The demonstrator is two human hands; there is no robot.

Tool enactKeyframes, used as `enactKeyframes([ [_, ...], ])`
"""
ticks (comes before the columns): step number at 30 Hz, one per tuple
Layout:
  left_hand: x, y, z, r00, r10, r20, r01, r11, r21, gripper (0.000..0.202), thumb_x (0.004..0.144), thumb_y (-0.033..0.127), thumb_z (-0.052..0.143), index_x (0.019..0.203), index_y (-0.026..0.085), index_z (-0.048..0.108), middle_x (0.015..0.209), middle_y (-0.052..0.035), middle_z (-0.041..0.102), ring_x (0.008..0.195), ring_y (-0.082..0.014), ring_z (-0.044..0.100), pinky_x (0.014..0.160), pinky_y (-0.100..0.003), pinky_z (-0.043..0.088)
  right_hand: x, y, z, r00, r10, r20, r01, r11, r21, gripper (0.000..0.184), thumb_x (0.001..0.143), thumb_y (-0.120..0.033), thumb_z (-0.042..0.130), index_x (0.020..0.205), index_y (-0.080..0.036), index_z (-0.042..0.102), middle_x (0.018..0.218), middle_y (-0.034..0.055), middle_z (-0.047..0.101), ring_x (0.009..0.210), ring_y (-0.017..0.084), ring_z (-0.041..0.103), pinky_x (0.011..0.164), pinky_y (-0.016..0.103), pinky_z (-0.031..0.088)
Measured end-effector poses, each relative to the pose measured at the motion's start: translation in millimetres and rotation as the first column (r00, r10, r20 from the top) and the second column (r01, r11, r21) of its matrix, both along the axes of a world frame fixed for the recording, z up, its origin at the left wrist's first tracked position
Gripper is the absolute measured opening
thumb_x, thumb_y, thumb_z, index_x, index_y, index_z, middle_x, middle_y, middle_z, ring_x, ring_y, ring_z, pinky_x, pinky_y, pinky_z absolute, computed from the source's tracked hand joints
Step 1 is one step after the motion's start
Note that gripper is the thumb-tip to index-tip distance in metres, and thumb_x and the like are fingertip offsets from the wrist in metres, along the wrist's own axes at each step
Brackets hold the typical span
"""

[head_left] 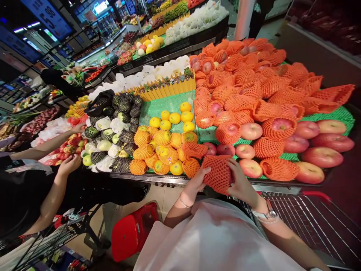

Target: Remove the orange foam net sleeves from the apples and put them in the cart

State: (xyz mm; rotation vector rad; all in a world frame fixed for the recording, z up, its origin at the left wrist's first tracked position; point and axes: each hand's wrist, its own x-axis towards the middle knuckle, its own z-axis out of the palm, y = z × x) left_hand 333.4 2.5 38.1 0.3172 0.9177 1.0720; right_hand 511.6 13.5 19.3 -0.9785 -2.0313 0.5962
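Observation:
Both my hands hold one apple wrapped in an orange foam net [218,174] just in front of the fruit display's front edge. My left hand [197,180] grips the net's left side, fingers curled round it. My right hand [241,184] clasps its right side; a watch sits on that wrist. Behind the net lie bare red apples [250,168] and several more netted apples [278,168] on a green mat [342,114].
Yellow-orange fruit, some netted [162,150], lies left of the apples. Another person's hands [69,165] reach into fruit at the far left. A wire shopping cart [310,218] stands at lower right, a red basket [132,229] on the floor.

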Motion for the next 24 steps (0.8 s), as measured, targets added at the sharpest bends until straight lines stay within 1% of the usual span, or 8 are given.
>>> enactKeyframes([
  [3, -6, 26, 10.3, 0.98, 0.071, -0.188, -0.026, 0.973, 0.231, 0.064, 0.074, 0.038, 0.069, 0.132, 0.016, 0.053, 0.135, -0.0116, 0.061, 0.136, -0.0273, 0.05, 0.119, -0.042, 0.036, 7, 10, 20.6, 0.998, -0.069, 0.01, 0.07, 0.997, -0.021, 0.056, 0.09, -0.039, 0.06, 0.142, -0.025, 0.046, 0.141, 0.0132, 0.051, 0.132, 0.034, 0.047, 0.11, 0.056, 0.037],
  [5, -15, 54, 19.2, 0.896, 0.193, -0.4, -0.029, 0.924, 0.38, 0.07, 0.077, 0.039, 0.068, 0.139, 0.018, 0.042, 0.144, -0.0116, 0.052, 0.139, -0.0247, 0.046, 0.121, -0.041, 0.032, 17, 10, 25.2, 0.968, -0.24, -0.068, 0.237, 0.97, -0.042, 0.042, 0.094, -0.036, 0.054, 0.134, -0.024, 0.054, 0.134, 0.0125, 0.058, 0.128, 0.032, 0.051, 0.108, 0.055, 0.039],
  [6, -19, 71, 23.7, 0.809, 0.263, -0.526, 0.003, 0.892, 0.452, 0.075, 0.076, 0.038, 0.07, 0.141, 0.018, 0.037, 0.147, -0.0125, 0.048, 0.139, -0.0247, 0.044, 0.121, -0.041, 0.031, 23, 7, 23.3, 0.934, -0.337, -0.117, 0.332, 0.941, -0.062, 0.037, 0.095, -0.035, 0.053, 0.13, -0.023, 0.057, 0.13, 0.0124, 0.061, 0.125, 0.031, 0.054, 0.107, 0.054, 0.04],
  [9, -27, 123, 33.8, 0.403, 0.452, -0.796, 0.263, 0.776, 0.573, 0.09, 0.066, 0.035, 0.08, 0.14, 0.013, 0.035, 0.148, -0.0176, 0.041, 0.142, -0.0294, 0.037, 0.123, -0.043, 0.026, 45, -13, 3.6, 0.822, -0.541, -0.181, 0.523, 0.841, -0.141, 0.03, 0.095, -0.036, 0.054, 0.118, -0.021, 0.064, 0.119, 0.0114, 0.066, 0.117, 0.029, 0.058, 0.104, 0.053, 0.043],
  [13, -24, 173, 28.0, 0.047, 0.482, -0.875, 0.568, 0.707, 0.42, 0.088, 0.065, 0.03, 0.083, 0.137, 0.005, 0.039, 0.145, -0.0241, 0.039, 0.141, -0.0356, 0.035, 0.12, -0.046, 0.027, 75, -50, -32.2, 0.717, -0.687, -0.12, 0.657, 0.723, -0.213, 0.027, 0.094, -0.039, 0.055, 0.11, -0.02, 0.066, 0.114, 0.0105, 0.067, 0.113, 0.03, 0.06, 0.104, 0.057, 0.043],
  [18, -14, 192, -0.2, -0.321, 0.352, -0.879, 0.74, 0.672, -0.001, 0.089, 0.071, 0.035, 0.078, 0.145, 0.011, 0.035, 0.15, -0.0239, 0.036, 0.138, -0.0374, 0.038, 0.113, -0.047, 0.035, 100, -78, -53.0, 0.512, -0.855, -0.085, 0.819, 0.515, -0.254, 0.028, 0.092, -0.043, 0.055, 0.104, -0.02, 0.066, 0.108, 0.0126, 0.067, 0.109, 0.032, 0.062, 0.101, 0.055, 0.046],
  [21, -9, 195, -7.7, -0.448, 0.287, -0.847, 0.724, 0.672, -0.155, 0.09, 0.073, 0.039, 0.076, 0.148, 0.013, 0.034, 0.149, -0.0231, 0.037, 0.132, -0.0373, 0.044, 0.105, -0.044, 0.041, 105, -82, -52.2, 0.448, -0.891, -0.081, 0.855, 0.453, -0.254, 0.027, 0.093, -0.041, 0.054, 0.104, -0.02, 0.066, 0.109, 0.0136, 0.067, 0.11, 0.032, 0.061, 0.102, 0.053, 0.045],
  [24, -5, 200, -5.6, -0.498, 0.263, -0.826, 0.696, 0.69, -0.2, 0.09, 0.073, 0.043, 0.075, 0.149, 0.016, 0.036, 0.146, -0.0211, 0.042, 0.127, -0.0379, 0.048, 0.101, -0.044, 0.044, 104, -85, -51.8, 0.424, -0.903, -0.069, 0.87, 0.427, -0.246, 0.026, 0.094, -0.039, 0.053, 0.103, -0.019, 0.065, 0.109, 0.0143, 0.067, 0.109, 0.031, 0.061, 0.102, 0.051, 0.045],
])
